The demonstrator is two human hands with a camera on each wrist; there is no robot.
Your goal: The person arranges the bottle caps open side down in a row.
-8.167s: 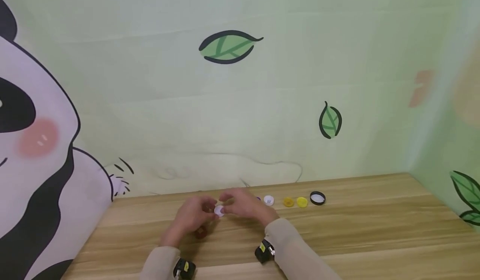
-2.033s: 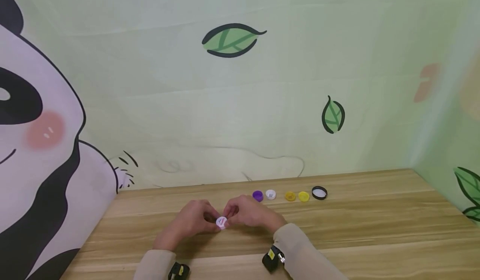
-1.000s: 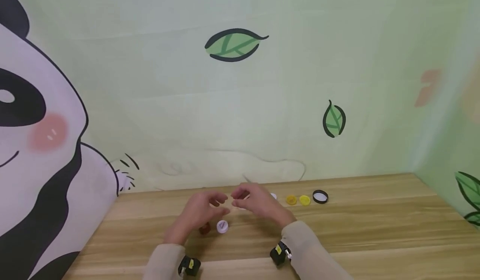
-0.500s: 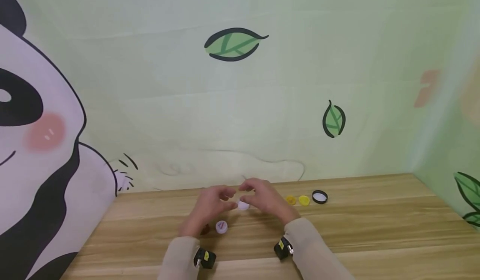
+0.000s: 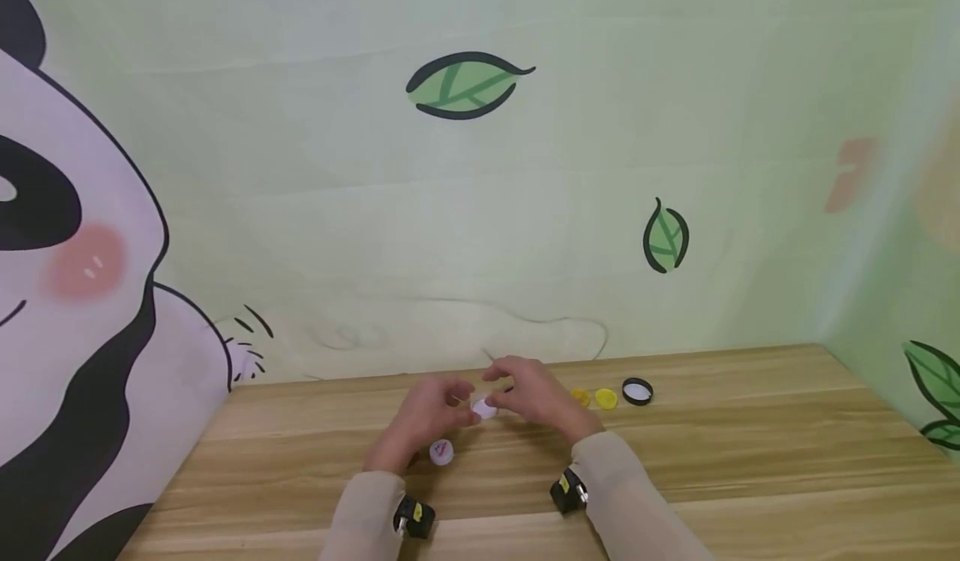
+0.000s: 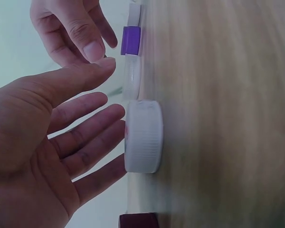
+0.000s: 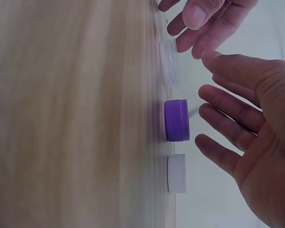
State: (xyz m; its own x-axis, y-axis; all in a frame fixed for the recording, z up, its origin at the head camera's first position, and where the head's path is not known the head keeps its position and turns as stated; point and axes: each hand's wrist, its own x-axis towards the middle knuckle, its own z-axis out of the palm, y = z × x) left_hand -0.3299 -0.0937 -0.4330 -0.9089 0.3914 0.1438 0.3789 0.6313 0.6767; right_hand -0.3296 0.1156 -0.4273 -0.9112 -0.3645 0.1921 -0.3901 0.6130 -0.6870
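My left hand (image 5: 431,415) and right hand (image 5: 532,394) hover on either side of a translucent white bottle cap (image 5: 484,409), which lies on the table. Fingers of both hands are loosely spread, and neither hand grips it in the wrist views. Another white cap with a red mark on top (image 5: 442,452) lies nearer the person, below the left hand; its ribbed side (image 6: 143,136) shows in the left wrist view. A dark red cap (image 6: 138,221) is mostly hidden by the left hand in the head view. Beyond the right hand's fingers stand a purple cap (image 7: 177,120) and a white cap (image 7: 176,173).
To the right of the right hand lie an orange-yellow cap (image 5: 581,398), a yellow cap (image 5: 607,398) and a black-rimmed lid (image 5: 637,392). The wooden table (image 5: 720,453) meets a printed wall cloth (image 5: 300,236) along its back edge.
Two seconds ago both hands held the red-marked cap; they let go of it. Both then moved right and away from the person, to the translucent cap, and have drawn slightly closer around it.
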